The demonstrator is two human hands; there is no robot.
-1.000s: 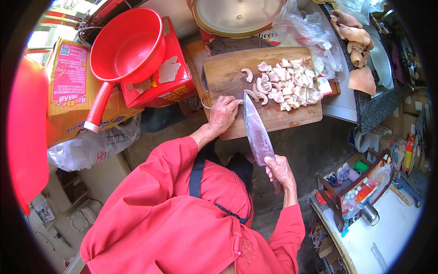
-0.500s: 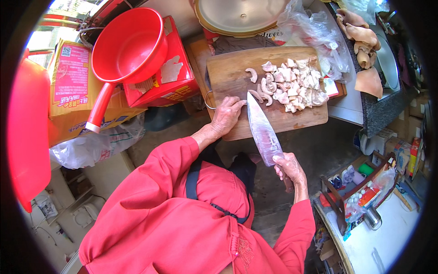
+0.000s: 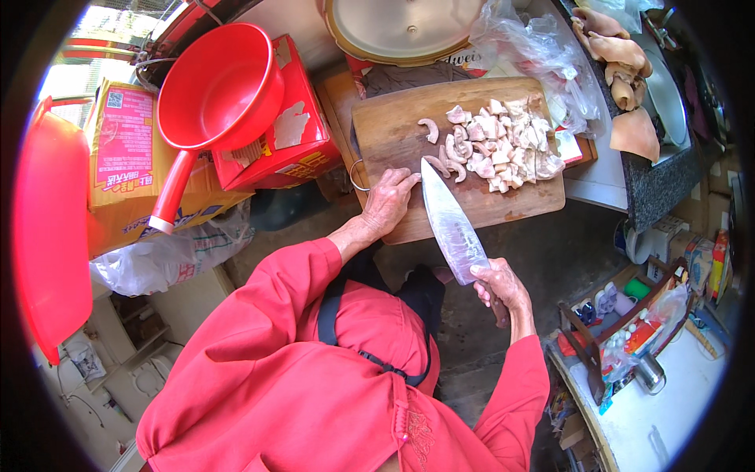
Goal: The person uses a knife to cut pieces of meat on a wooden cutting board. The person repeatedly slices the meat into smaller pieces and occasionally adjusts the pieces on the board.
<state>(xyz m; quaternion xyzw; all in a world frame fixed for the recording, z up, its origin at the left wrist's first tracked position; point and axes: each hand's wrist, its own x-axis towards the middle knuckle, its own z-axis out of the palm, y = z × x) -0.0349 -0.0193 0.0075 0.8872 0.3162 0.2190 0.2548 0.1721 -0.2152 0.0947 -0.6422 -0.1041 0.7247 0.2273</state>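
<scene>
A wooden cutting board lies in front of me, with a heap of chopped pale meat on its right half. A few curved slices lie at the heap's left side. My right hand is wrapped round the handle of a large kitchen knife, whose blade slants up and left across the board's near edge. My left hand rests on the board's near left part, fingers bent and pressed together, fingertips beside the knife tip. Whatever is under those fingers is hidden.
A red ladle-like basin sits on boxes at the left. Crumpled plastic bags and a round tray lie beyond the board. Larger meat pieces lie at the far right. A wooden caddy stands on a white table.
The whole view has shifted slightly. My hands, the knife and the chopped meat keep nearly the same places relative to the board.
</scene>
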